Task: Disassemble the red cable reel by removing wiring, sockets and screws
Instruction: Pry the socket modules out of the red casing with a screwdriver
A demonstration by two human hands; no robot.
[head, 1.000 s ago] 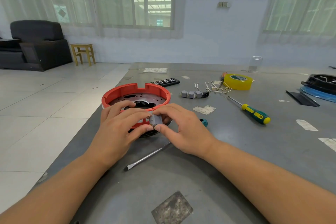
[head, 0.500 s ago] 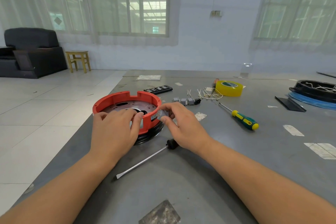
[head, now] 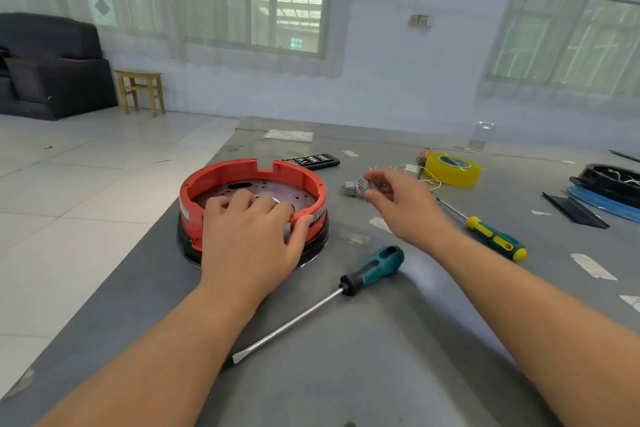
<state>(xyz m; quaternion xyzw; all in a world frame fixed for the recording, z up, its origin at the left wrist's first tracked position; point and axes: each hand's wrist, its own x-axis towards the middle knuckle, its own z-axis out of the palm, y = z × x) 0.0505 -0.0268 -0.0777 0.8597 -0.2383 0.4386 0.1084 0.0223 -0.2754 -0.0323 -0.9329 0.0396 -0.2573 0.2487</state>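
The right hand (head: 405, 204) pinches a grey socket (head: 358, 188) between thumb and fingertips, apparently just above the worktop (head: 398, 374); set it down gently beside the other removed parts, well clear of the reel (head: 252, 198), so none get mixed or lost. The left hand (head: 251, 236) should keep steadying the reel, fingers curled over its near rim. The reel is a red ring on a black base, near the worktop's left edge, its perforated floor exposed.
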